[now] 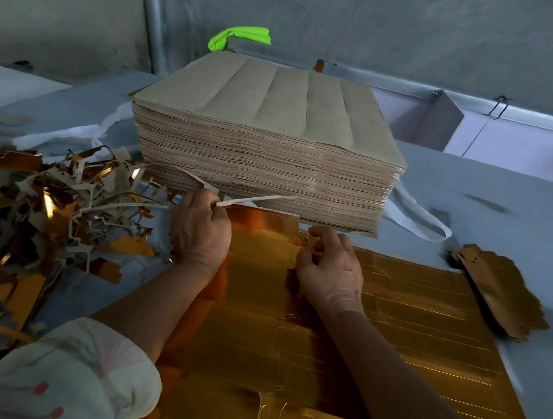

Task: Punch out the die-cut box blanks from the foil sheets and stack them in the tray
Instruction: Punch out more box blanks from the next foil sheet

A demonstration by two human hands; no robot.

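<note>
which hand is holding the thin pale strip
The left hand, beside the scrap pile: it pinches the strip trailing toward the brown stack. The right hand pinches the gold sheet instead.

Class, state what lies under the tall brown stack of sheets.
A white band emerges from beneath the stack at its right and left sides, lying on the grey table. Whether it is one piece is hidden.

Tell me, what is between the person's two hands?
In the head view, just the shiny gold foil sheet lies between the left hand, which pinches a pale paper strip, and the right hand.
</note>
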